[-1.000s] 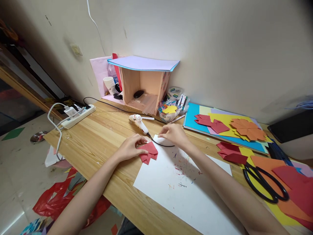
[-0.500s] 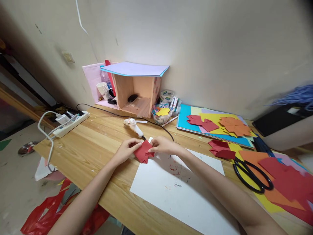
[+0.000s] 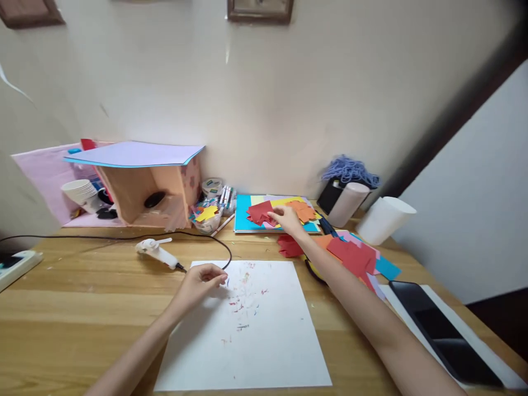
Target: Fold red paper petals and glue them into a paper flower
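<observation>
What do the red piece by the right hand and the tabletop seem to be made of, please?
Red piece at the right hand: matte coloured paper, judging by its crisp folds and thin edges. Tabletop: light wood with a faint sheen, shown by long grain lines and plank seams; solid wood or printed laminate cannot be told.

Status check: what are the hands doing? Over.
Left hand curled on white sheet. Right hand touching red paper on stack. Glue gun near left hand.
</observation>
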`<state>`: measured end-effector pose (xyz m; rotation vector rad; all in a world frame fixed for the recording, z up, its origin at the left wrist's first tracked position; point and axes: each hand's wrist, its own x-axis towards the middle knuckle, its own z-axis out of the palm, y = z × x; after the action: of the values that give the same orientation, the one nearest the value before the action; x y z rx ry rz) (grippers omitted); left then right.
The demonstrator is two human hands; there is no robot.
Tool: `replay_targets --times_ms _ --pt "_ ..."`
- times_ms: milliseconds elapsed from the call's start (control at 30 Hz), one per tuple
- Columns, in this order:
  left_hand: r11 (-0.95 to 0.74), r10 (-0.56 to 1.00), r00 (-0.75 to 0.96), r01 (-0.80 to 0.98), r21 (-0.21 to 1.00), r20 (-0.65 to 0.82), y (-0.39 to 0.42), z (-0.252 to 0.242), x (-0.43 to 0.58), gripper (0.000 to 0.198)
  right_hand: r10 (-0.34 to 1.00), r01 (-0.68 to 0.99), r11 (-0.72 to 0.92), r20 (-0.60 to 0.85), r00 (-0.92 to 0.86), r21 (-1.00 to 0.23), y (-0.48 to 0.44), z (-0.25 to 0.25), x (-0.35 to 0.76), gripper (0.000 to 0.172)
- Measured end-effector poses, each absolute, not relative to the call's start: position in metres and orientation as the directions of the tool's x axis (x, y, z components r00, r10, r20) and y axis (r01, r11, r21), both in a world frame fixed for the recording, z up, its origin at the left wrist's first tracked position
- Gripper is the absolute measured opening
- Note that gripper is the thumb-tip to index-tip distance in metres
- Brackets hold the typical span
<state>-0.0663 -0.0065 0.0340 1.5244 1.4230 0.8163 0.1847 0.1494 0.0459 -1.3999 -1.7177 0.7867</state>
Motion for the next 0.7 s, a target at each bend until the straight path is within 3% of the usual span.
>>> replay_targets --times_ms 133,267,367,433,567,700 --pt "0.017 0.973 0.209 0.380 0.925 -0.103 0.008 0.032 -0.028 0.018 0.991 0.556 0.130 0.132 -0.038 -0.821 0.174 0.043 0.203 0.029" --pt "-0.186 0.946 0.322 0.461 0.868 0.032 0.015 0.034 -0.001 0.021 0.988 0.625 0.143 0.148 -0.044 -0.768 0.158 0.051 0.225 0.035" --pt "-0.243 0.930 0.363 0.500 0.831 0.054 0.024 0.032 0.013 0.027 0.964 0.640 0.230 0.083 -0.252 -0.733 0.128 0.056 0.248 0.032" --pt "-0.223 0.940 0.337 0.504 0.834 0.048 0.033 0.028 0.022 0.028 0.874 0.670 0.389 0.025 -0.485 -0.632 0.109 0.054 0.260 0.036" --pt "-0.168 0.974 0.215 0.448 0.878 0.076 0.054 0.012 0.042 0.031 0.889 0.769 0.450 0.150 -0.433 -0.454 0.081 0.045 0.267 0.018" --pt "-0.065 0.996 0.082 0.310 0.948 0.041 0.066 0.004 0.050 0.038 0.844 0.693 0.537 0.287 -0.454 -0.481 0.066 0.048 0.253 0.013"
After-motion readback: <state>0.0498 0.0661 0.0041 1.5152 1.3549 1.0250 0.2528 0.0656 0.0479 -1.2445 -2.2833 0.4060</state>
